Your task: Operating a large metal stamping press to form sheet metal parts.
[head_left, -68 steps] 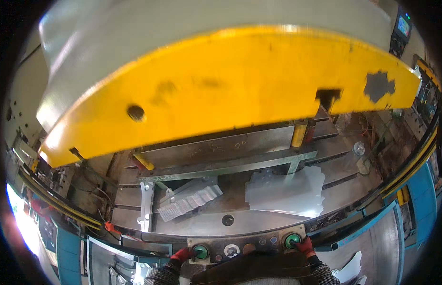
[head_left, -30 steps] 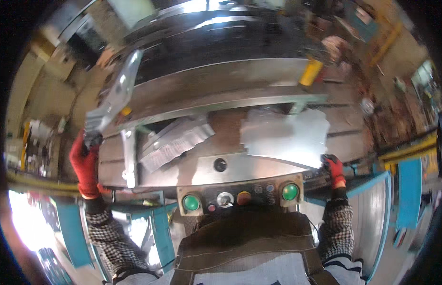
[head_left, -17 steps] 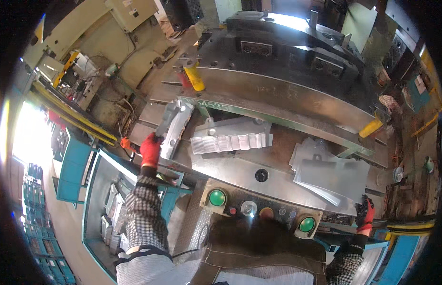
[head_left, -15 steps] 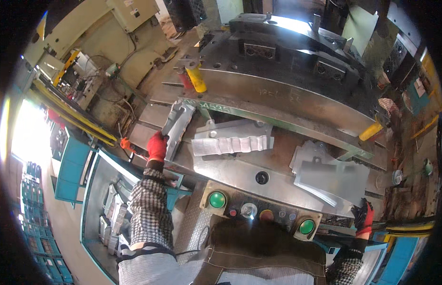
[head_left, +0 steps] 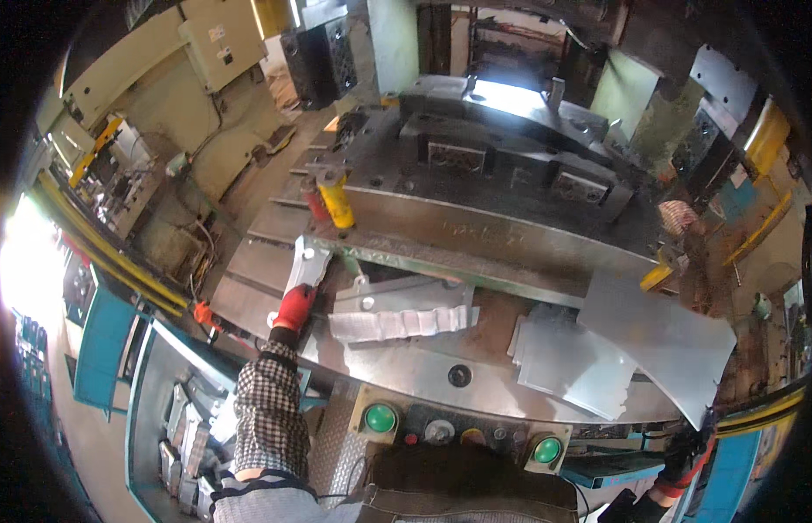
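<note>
My left hand [head_left: 295, 307], in a red glove, is closed on the near part of a narrow formed metal part [head_left: 308, 261] at the left of the press bed. My right hand [head_left: 689, 460], in a black and red glove, grips the near right corner of a flat metal sheet [head_left: 663, 336]. That sheet is tilted above a stack of similar flat sheets [head_left: 567, 362]; my right fingertips are partly hidden in shadow. Between my hands, a ribbed formed metal part [head_left: 404, 324] lies on the bed with a flat plate-like piece [head_left: 406, 295] behind it.
A large dark die [head_left: 502, 174] stands behind the bed, with a yellow post [head_left: 336, 200] at its left. In front is a control panel with two green buttons [head_left: 380, 418]. A blue-edged bin [head_left: 140, 418] at the left holds several formed parts.
My right hand has taken hold of a sheet and raised it off the stack. The narrow part in my left hand has turned, showing a brighter face. The whole view has shifted.
</note>
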A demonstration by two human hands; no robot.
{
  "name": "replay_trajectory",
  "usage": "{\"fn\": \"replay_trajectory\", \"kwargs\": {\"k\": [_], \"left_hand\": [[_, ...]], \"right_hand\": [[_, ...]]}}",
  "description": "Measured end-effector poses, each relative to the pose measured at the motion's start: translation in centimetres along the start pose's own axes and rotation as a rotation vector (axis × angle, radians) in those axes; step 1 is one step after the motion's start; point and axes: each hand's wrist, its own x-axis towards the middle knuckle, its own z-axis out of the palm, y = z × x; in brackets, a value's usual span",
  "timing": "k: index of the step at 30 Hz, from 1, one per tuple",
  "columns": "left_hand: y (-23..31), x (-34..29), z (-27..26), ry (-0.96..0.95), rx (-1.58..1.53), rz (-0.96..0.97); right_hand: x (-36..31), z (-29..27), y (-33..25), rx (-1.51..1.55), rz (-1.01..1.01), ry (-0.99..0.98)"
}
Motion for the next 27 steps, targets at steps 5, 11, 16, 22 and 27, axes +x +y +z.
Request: {"fn": "replay_trajectory", "kwargs": {"k": [5,11,16,22,27], "left_hand": [[11.3,0.7,-6.8,-0.34,0.005,0.207],[30.7,3.1,-16.2,0.497,-0.079,0.928],[36.6,13.9,-16.9,0.543,0.229,1.096],[37.4,20.0,-13.0,0.209,0.105,1.099],[37.9,18.6,-13.2,0.21,0.154,1.091]], "right_hand": [[6.5,2.9,-14.5,0.473,-0.351,0.109],[17.6,11.6,-26.9,1.813,0.104,-0.415],[23.4,20.0,-32.6,1.919,0.026,-0.421],[23.6,22.4,-32.4,1.324,0.137,-0.244],[21.5,21.1,-32.5,1.984,0.099,-0.502]]}}
